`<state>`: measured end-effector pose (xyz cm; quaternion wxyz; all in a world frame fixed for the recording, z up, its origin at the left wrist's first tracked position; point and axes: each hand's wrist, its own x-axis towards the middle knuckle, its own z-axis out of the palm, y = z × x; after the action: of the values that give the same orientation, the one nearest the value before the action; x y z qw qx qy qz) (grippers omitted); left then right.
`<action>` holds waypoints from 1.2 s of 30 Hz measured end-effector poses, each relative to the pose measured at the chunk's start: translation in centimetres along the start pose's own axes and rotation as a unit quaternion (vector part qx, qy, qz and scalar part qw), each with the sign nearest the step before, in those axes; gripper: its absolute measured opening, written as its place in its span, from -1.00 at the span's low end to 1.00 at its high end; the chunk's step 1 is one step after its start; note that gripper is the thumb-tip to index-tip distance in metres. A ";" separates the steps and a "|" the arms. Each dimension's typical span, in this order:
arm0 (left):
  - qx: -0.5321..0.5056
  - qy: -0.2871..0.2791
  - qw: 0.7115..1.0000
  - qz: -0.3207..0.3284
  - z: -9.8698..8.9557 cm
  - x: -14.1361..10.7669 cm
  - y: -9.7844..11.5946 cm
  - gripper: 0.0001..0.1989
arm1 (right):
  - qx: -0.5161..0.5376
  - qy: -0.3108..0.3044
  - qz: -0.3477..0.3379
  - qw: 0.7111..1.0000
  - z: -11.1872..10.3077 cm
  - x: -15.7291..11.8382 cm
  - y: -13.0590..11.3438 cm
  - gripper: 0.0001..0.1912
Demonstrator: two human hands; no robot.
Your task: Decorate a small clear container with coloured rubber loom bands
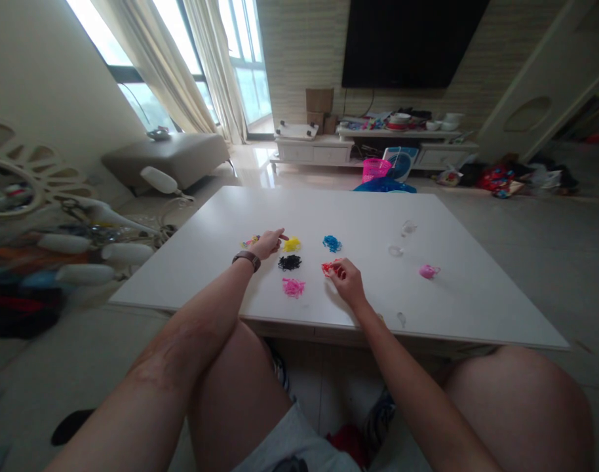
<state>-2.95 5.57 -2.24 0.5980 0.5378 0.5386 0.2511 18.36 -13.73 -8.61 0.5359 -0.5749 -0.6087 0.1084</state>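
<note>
Small piles of thin pieces, which look like elastic bands, lie on the white table. My left hand (269, 244), wearing a wristwatch (248, 259), reaches over the table with its index finger stretched out beside the yellow pile (292, 244). A mixed-colour pile (250, 242) is partly hidden behind it. The fingers of my right hand (347, 280) pinch at the red elastic bands (328, 268); how many they grip is too small to tell. Close by are the black pile (290, 262), the pink pile (293, 288) and the blue pile (331, 243).
Towards the right of the table (481, 288) lie a small pink object (429, 271), a clear ring-like piece (395, 250), a clear crumpled piece (408, 227) and another clear piece (401, 318). A white lamp-like fixture (159, 180) stands off the left edge. Beyond the far edge is a pink basket (375, 169).
</note>
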 end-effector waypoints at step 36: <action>0.039 -0.299 0.953 0.012 9.3 -6.1 -0.8 -0.84 | 0.030 -0.005 -0.024 0.999 0.0 0.1 0.1 -0.76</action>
<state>3.51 -3.49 -2.11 0.7073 0.6177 0.3378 0.0646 18.43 -13.65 -8.60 0.5523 -0.5430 -0.6217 0.1167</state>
